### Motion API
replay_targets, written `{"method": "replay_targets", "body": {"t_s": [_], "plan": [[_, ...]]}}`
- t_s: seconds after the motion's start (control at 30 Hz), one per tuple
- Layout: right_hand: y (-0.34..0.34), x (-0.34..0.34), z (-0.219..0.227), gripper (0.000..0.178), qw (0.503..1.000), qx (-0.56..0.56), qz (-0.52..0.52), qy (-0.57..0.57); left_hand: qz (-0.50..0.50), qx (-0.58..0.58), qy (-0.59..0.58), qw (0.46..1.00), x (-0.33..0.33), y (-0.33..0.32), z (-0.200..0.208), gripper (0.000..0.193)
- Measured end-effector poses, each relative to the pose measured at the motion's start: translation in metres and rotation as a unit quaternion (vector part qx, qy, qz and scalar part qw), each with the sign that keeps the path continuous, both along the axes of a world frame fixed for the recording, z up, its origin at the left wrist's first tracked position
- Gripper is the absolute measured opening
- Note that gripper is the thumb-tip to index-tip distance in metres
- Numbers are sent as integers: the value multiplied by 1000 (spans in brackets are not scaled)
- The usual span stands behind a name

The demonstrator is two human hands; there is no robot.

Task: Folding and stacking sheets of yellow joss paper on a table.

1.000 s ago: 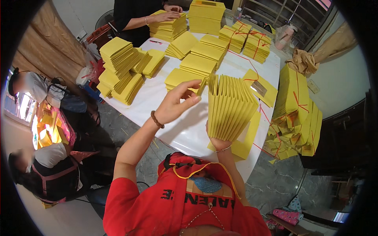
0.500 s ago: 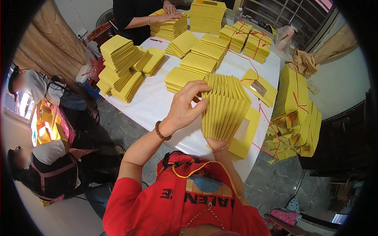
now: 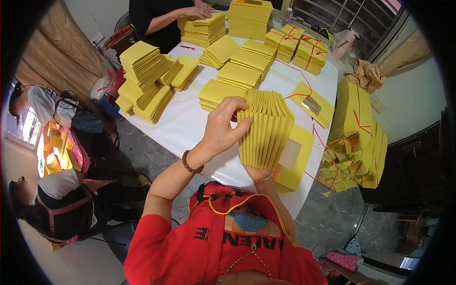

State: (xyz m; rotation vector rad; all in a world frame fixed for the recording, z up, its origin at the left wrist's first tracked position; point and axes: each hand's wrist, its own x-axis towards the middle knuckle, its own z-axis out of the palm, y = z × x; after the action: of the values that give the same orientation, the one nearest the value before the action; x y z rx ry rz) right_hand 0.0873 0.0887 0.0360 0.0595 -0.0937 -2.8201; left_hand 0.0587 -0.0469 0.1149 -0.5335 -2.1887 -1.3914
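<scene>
A thick bundle of folded yellow paper (image 3: 265, 135) is raised over the near part of the table, its folded edges fanned apart toward me. At its upper left corner, my left hand (image 3: 223, 124) pinches the edges between thumb and fingers. My right hand (image 3: 256, 174) supports the bundle from below on the near side; the paper hides most of its fingers. Under and beside the bundle lies a flat yellow paper piece with a pale window (image 3: 298, 164). Just beyond my left hand rests a stack of yellow paper (image 3: 219, 95).
More yellow stacks (image 3: 142, 71) cover the white table (image 3: 190, 114). Bundles tied with red string (image 3: 309, 54) stand at the far right, larger ones (image 3: 354, 118) beside the table. A co-worker's hand (image 3: 197, 13) rests on a far stack. Other people (image 3: 61, 199) sit at left.
The bundle and both my hands have shifted slightly left, uncovering more of the windowed piece. The co-worker's hands and arm have moved a little on the far stack.
</scene>
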Motion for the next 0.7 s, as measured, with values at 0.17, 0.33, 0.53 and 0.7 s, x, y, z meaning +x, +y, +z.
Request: {"method": "replay_targets", "body": {"t_s": [0.17, 0.33, 0.53, 0.7], "plan": [[-1, 1, 5, 53, 1000, -21, 5, 13, 13, -9, -3, 1000, -2, 1, -2, 24], [-1, -1, -5, 51, 998, 4, 14, 54, 48, -43, 0, 998, -4, 1, -2, 26], [-3, -4, -8, 52, 998, 63, 4, 29, 64, -47, -17, 997, -7, 0, -3, 31], [-3, -4, -3, 55, 995, 74, -1, 59, 73, -43, -30, 996, -8, 0, -9, 36]]}}
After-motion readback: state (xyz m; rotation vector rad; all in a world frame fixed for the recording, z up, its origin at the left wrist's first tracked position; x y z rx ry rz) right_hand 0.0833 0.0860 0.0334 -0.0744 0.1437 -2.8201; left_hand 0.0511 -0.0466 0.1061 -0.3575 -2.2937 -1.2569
